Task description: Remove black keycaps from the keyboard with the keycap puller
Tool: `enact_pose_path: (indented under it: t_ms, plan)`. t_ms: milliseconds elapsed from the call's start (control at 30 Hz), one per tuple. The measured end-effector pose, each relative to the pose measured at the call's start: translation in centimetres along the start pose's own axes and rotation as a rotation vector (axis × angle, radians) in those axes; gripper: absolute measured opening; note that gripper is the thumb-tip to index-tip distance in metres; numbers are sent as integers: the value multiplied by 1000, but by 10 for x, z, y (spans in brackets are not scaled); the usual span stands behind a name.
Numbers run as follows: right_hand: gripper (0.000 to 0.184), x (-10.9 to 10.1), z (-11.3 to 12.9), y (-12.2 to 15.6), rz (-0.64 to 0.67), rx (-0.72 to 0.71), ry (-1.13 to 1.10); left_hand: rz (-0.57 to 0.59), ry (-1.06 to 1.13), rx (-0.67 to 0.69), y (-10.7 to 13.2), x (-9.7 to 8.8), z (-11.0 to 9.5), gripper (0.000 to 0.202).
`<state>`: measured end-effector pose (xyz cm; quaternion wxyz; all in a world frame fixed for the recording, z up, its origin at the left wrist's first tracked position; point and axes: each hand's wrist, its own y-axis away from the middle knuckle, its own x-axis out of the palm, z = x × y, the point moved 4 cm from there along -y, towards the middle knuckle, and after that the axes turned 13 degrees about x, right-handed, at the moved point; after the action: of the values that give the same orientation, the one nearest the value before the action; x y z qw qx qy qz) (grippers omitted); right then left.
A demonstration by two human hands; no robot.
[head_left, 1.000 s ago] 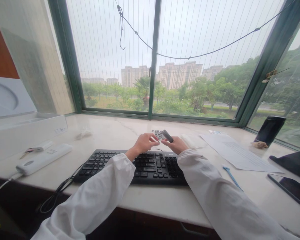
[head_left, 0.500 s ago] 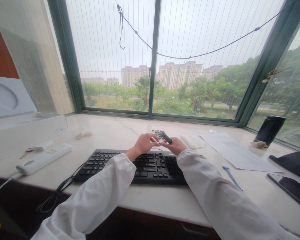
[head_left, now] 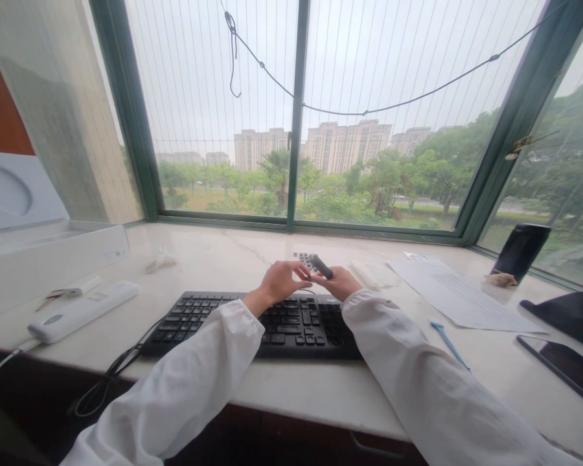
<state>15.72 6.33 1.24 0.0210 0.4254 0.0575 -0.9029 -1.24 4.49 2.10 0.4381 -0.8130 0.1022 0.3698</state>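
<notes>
1. the right hand [head_left: 342, 283] grips a small dark stick-shaped tool [head_left: 322, 266] in closed fingers, above the far edge of the black keyboard [head_left: 252, 320];
2. the left hand [head_left: 279, 283] pinches narrowly at the tool's lower end;
3. loose keycaps [head_left: 305, 258] lie just behind.

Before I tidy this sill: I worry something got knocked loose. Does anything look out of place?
Keys are missing from the keyboard: loose keycaps lie behind it. The right hand grips a small dark tool, the left hand meeting its tip. Nothing spilled.
</notes>
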Motion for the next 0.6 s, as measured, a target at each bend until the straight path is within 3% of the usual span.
enact_pose_path:
  t_ms: [300, 600]
  plan:
    - [31, -3, 0, 1, -57, 3, 71, -27, -123, 14, 0, -4, -4, 17]
    - [28, -29, -30, -7, -264, 219, 384, 14, -224, -123, 1, -7, 5, 17]
